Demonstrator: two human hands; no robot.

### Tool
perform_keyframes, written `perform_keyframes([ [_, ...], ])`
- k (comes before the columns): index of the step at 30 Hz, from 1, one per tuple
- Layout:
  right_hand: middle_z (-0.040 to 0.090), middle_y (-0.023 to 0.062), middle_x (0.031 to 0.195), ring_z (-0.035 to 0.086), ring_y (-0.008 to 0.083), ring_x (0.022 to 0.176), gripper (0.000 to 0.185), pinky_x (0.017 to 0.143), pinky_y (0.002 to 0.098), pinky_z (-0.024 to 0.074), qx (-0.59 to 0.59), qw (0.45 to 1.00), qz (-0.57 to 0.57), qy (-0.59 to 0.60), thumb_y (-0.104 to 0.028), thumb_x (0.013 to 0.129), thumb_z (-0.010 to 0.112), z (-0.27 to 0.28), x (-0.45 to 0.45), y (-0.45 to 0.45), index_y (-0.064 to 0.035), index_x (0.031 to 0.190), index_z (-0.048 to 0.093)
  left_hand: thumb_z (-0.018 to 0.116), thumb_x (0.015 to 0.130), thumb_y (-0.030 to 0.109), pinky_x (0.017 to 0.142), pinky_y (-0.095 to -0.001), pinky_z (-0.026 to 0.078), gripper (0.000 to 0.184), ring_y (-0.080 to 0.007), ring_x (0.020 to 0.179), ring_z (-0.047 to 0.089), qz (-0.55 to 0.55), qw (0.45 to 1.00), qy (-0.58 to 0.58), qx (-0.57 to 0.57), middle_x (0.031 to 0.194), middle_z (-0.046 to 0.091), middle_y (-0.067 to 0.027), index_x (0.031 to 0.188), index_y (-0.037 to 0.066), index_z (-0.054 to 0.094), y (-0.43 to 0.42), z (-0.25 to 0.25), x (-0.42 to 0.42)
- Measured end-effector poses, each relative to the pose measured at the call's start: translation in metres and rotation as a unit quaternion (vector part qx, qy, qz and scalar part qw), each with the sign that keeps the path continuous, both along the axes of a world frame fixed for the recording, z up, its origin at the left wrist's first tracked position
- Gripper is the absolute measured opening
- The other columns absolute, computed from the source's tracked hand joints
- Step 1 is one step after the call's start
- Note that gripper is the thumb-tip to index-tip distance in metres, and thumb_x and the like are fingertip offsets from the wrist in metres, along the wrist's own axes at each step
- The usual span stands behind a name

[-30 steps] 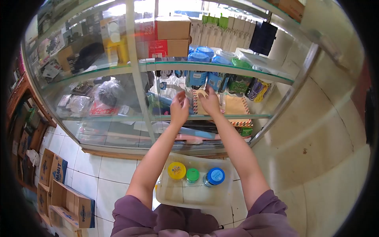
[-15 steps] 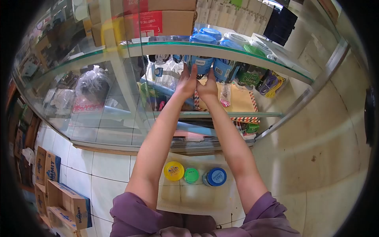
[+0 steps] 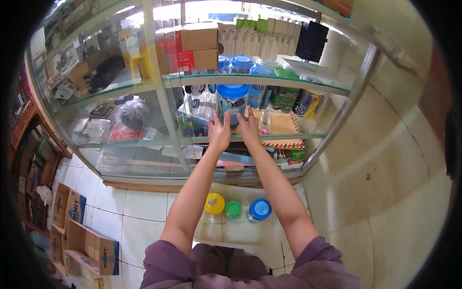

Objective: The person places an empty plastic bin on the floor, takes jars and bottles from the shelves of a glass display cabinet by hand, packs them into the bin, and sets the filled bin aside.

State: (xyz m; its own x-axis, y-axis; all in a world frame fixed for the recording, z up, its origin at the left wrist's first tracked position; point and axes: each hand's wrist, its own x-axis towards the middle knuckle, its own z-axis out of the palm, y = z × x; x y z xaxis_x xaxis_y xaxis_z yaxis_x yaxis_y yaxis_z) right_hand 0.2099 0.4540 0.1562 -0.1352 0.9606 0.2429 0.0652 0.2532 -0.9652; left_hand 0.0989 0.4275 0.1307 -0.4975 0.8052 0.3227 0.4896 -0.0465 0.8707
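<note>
A clear jar with a blue lid [image 3: 232, 90] is between my two hands, in front of the cabinet's glass shelf. My left hand [image 3: 220, 131] is at the jar's lower left and my right hand [image 3: 249, 128] at its lower right, with fingers pointing up around its base. More blue-lidded jars [image 3: 242, 61] stand on the shelf behind. Below, a translucent bin [image 3: 231, 234] holds a yellow-lidded jar [image 3: 214, 203], a green-lidded jar [image 3: 233, 209] and a blue-lidded jar [image 3: 259, 210].
Brown envelopes [image 3: 284, 124] with striped edges lie on the lower shelf, near bundled cables [image 3: 312, 107]. Cardboard boxes [image 3: 199, 45] sit on the upper shelf. Open cartons [image 3: 91, 248] stand on the floor at the left. The cabinet's metal frame [image 3: 344, 108] slants down at the right.
Both hands went to a blue-lidded jar at the shelf. That jar has come out from under the shelf edge, and its lid now shows. The camera view has shifted too.
</note>
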Motion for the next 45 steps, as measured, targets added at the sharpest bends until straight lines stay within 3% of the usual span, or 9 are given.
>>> perform_keyframes([
  [7, 0.044, 0.0245, 0.125, 0.043, 0.0374, 0.116, 0.072, 0.102, 0.0416, 0.0282, 0.021, 0.998, -0.035, -0.054, -0.069, 0.086, 0.035, -0.019, 0.025, -0.031, -0.0137, 0.130, 0.046, 0.016, 0.074, 0.085, 0.111, -0.0484, 0.009, 0.107, -0.0416, 0.135, 0.019, -0.113, 0.968, -0.213, -0.068, 0.148, 0.016, -0.0249, 0.147, 0.008, 0.011, -0.069, 0.033, 0.007],
  [12, 0.053, 0.0207, 0.113, 0.048, 0.0320, 0.111, 0.075, 0.085, 0.0454, 0.0451, -0.184, 0.981, -0.021, 0.063, -0.074, 0.080, 0.042, 0.001, 0.071, -0.138, -0.0090, 0.118, 0.048, 0.029, 0.067, 0.090, 0.103, -0.0523, 0.029, 0.124, -0.0391, 0.129, 0.036, -0.182, 0.883, -0.379, -0.207, 0.147, 0.020, -0.0233, 0.144, 0.001, -0.006, -0.160, 0.039, 0.040],
  [15, 0.055, 0.0185, 0.107, 0.059, 0.0265, 0.093, 0.085, 0.059, 0.0363, 0.0523, -0.114, 0.992, -0.005, -0.055, -0.075, 0.070, 0.056, -0.018, 0.095, -0.178, -0.0019, 0.114, 0.048, 0.066, 0.064, 0.072, 0.083, -0.0407, 0.047, 0.127, -0.0317, 0.111, 0.055, -0.143, 0.910, -0.363, -0.141, 0.138, 0.031, -0.0258, 0.142, 0.001, -0.004, -0.200, 0.007, 0.068],
  [28, 0.063, 0.0167, 0.066, 0.066, 0.0210, 0.057, 0.088, 0.053, 0.0281, 0.0552, -0.302, 0.893, 0.098, -0.319, -0.079, 0.068, 0.053, -0.120, 0.218, -0.243, 0.0085, 0.076, 0.063, 0.064, 0.071, 0.066, 0.085, -0.0361, 0.051, 0.096, -0.0273, 0.095, 0.064, -0.315, 0.798, -0.273, -0.436, 0.130, 0.049, -0.0174, 0.135, 0.000, 0.038, -0.254, -0.118, 0.135],
  [31, 0.064, 0.0165, 0.066, 0.067, 0.0214, 0.058, 0.085, 0.052, 0.0283, 0.0553, -0.312, 0.880, 0.112, -0.341, -0.075, 0.070, 0.056, -0.152, 0.223, -0.227, 0.0099, 0.079, 0.062, 0.072, 0.066, 0.061, 0.068, -0.0311, 0.057, 0.087, -0.0254, 0.087, 0.065, -0.317, 0.820, -0.270, -0.393, 0.108, 0.061, -0.0192, 0.116, -0.008, 0.055, -0.239, -0.167, 0.138],
  [38, 0.065, 0.0222, 0.069, 0.067, 0.0248, 0.056, 0.072, 0.046, 0.0315, 0.0540, -0.315, 0.861, 0.124, -0.380, -0.058, 0.085, 0.053, -0.207, 0.209, -0.226, 0.0145, 0.086, 0.060, 0.073, 0.074, 0.050, 0.081, -0.0329, 0.048, 0.066, -0.0189, 0.097, 0.064, -0.328, 0.722, -0.231, -0.564, 0.118, 0.060, -0.0098, 0.117, 0.003, 0.055, -0.216, -0.226, 0.138],
  [39, 0.064, 0.0241, 0.080, 0.067, 0.0298, 0.071, 0.063, 0.059, 0.0363, 0.0540, -0.288, 0.832, 0.128, -0.456, -0.051, 0.088, 0.051, -0.208, 0.206, -0.228, 0.0113, 0.089, 0.061, 0.080, 0.064, 0.049, 0.052, -0.0275, 0.035, 0.062, -0.0129, 0.071, 0.066, -0.296, 0.758, -0.245, -0.527, 0.078, 0.065, -0.0056, 0.096, 0.000, 0.061, -0.218, -0.239, 0.141],
  [41, 0.062, 0.0261, 0.098, 0.060, 0.0383, 0.098, 0.042, 0.084, 0.0427, 0.0486, -0.212, 0.787, 0.111, -0.569, -0.037, 0.090, 0.052, -0.198, 0.195, -0.235, 0.0030, 0.097, 0.065, 0.080, 0.064, 0.051, 0.052, -0.0276, 0.036, 0.061, -0.0135, 0.070, 0.066, -0.309, 0.742, -0.232, -0.549, 0.077, 0.066, -0.0060, 0.093, 0.000, 0.061, -0.211, -0.260, 0.143],
  [45, 0.062, 0.0258, 0.097, 0.061, 0.0377, 0.097, 0.039, 0.084, 0.0417, 0.0492, -0.130, 0.744, 0.129, -0.642, -0.033, 0.087, 0.055, -0.244, 0.202, -0.230, 0.0026, 0.099, 0.065, 0.077, 0.065, 0.057, 0.051, -0.0292, 0.037, 0.063, -0.0138, 0.068, 0.065, -0.355, 0.712, -0.158, -0.585, 0.076, 0.066, -0.0082, 0.086, 0.001, 0.058, -0.203, -0.278, 0.148],
])
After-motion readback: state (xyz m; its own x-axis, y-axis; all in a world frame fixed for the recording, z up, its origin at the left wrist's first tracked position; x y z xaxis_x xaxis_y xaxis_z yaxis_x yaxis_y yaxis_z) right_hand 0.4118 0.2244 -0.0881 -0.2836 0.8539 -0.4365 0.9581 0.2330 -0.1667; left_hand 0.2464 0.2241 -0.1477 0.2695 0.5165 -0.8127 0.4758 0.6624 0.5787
